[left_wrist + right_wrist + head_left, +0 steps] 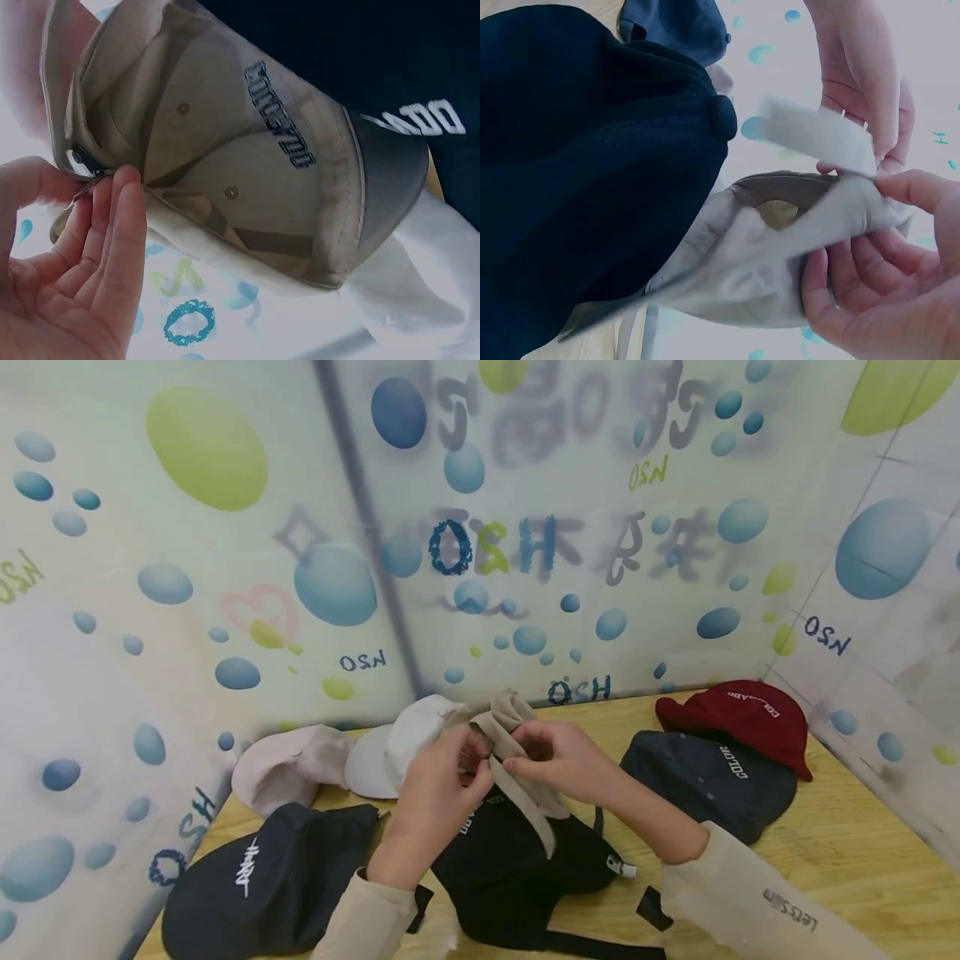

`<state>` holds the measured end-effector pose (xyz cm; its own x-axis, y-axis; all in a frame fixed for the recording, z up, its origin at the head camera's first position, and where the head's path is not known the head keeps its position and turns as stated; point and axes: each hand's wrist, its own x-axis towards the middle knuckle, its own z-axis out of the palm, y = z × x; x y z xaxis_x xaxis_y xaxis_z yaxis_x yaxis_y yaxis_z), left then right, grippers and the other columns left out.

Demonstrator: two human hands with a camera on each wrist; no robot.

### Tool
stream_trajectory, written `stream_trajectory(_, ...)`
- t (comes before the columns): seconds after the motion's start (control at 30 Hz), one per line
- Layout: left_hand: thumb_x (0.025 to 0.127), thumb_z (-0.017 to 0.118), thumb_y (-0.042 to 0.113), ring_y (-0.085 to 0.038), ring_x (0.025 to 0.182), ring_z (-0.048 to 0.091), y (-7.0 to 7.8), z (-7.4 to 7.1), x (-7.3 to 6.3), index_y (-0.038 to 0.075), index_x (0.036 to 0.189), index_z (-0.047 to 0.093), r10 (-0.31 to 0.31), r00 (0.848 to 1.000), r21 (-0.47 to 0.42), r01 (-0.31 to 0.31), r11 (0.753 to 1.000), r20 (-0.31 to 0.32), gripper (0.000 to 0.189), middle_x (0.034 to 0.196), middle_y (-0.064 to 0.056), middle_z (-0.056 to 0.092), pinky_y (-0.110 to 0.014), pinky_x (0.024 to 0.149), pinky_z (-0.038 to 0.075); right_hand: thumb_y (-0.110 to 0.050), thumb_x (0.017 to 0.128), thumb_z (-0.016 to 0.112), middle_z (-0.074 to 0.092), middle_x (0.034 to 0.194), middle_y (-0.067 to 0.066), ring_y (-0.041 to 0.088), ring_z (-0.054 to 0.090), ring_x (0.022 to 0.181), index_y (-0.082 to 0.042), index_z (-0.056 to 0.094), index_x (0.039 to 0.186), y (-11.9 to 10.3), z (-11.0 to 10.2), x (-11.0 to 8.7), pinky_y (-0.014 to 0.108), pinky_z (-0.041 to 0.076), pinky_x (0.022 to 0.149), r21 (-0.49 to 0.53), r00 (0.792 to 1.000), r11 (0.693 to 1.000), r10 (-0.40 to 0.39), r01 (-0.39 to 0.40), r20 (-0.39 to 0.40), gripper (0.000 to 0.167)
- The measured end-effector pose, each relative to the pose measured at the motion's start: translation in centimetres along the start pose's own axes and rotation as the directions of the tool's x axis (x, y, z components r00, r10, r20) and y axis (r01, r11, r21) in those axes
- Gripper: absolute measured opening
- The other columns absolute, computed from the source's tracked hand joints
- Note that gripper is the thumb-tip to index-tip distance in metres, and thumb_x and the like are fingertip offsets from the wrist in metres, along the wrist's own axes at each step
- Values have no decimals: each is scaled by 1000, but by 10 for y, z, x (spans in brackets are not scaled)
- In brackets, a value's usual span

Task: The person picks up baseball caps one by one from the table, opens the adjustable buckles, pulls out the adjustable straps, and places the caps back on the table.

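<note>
Over the table's middle, both hands work at the back strap of a beige baseball cap (546,799). My left hand (431,797) pinches the strap at its dark metal buckle (84,160), fingertips and thumb meeting there. Opposite it, my right hand (573,764) grips the cap's back edge between thumb and fingers. A loose strap end (817,135) sticks out past the hands in the right wrist view. The left wrist view looks into the cap's inside (225,161), with dark lettering showing. Just below the hands lies a black cap (510,881) with white lettering.
On the wooden table (847,860), a navy cap (307,868) lies at left, with a pale pink cap (288,764) and a white cap (412,735) behind. A dark red cap (742,718) overlaps a dark blue cap (697,777) at right. A patterned sheet (525,593) hangs behind.
</note>
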<state>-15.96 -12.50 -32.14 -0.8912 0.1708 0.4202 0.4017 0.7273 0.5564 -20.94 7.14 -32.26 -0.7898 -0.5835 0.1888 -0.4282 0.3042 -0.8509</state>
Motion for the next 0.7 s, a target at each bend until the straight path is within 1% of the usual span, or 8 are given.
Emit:
stream_trajectory(0.1,93,66,7,-10,85,69,-1,0,-1,14,98,59,12,999,-73,-9,997,38,12,93,0,66,-18,71,57,-18,97,64,69,100,12,11,64,84,-2,68,108,0,0,0,29,54,73,-8,1000,1000,24,-24,-7,20)
stream_trajectory(0.17,93,68,7,-12,88,70,-3,-1,-1,14,98,62,19,998,-132,-10,991,61,11,96,-1,66,-21,73,59,-16,96,64,69,99,12,12,63,83,-2,68,107,0,-1,0,30,53,73,-24,999,999,43,-44,-25,18)
stream_trajectory(0.27,91,71,8,-14,90,69,-7,-3,-1,15,98,67,0,997,-170,12,985,72,11,100,-1,65,-24,74,60,-13,96,63,68,100,13,13,63,82,-1,68,105,2,-3,0,29,52,73,-47,997,997,59,-62,-46,15)
stream_trajectory(0.33,90,73,10,-16,91,68,-10,-3,-1,15,100,67,-25,997,-154,35,988,69,13,102,-2,63,-26,74,60,-11,96,62,68,101,14,15,63,83,-1,68,104,3,-3,0,29,52,74,-57,997,997,56,-59,-45,14)
stream_trajectory(0.4,90,74,13,-16,93,66,-11,-2,-1,15,105,65,-45,997,-109,52,993,63,18,105,-2,62,-27,75,60,-10,97,62,68,104,16,16,64,87,1,68,105,5,-4,0,29,53,75,-54,999,998,39,-40,-30,15)
stream_trajectory(0.5,89,75,16,-16,96,66,-11,1,-1,15,112,62,-53,996,-76,59,995,70,26,109,-3,63,-29,79,60,-9,97,61,68,106,17,17,65,88,1,68,106,5,-2,1,28,52,76,-51,1000,999,11,-12,-16,15)
stream_trajectory(0.57,90,74,16,-15,97,67,-10,2,-1,15,112,62,-57,995,-77,63,995,77,26,109,-2,65,-29,80,60,-9,97,61,69,106,17,16,65,88,1,68,106,5,-1,1,28,52,75,-51,1000,999,-2,1,-13,15)
stream_trajectory(0.7,91,72,12,-16,96,69,-8,5,-1,14,107,61,-52,996,-77,57,995,67,20,104,-1,67,-33,80,61,-8,97,61,69,105,17,14,65,86,1,68,107,6,1,1,28,52,75,-56,1000,998,-7,6,-8,14)
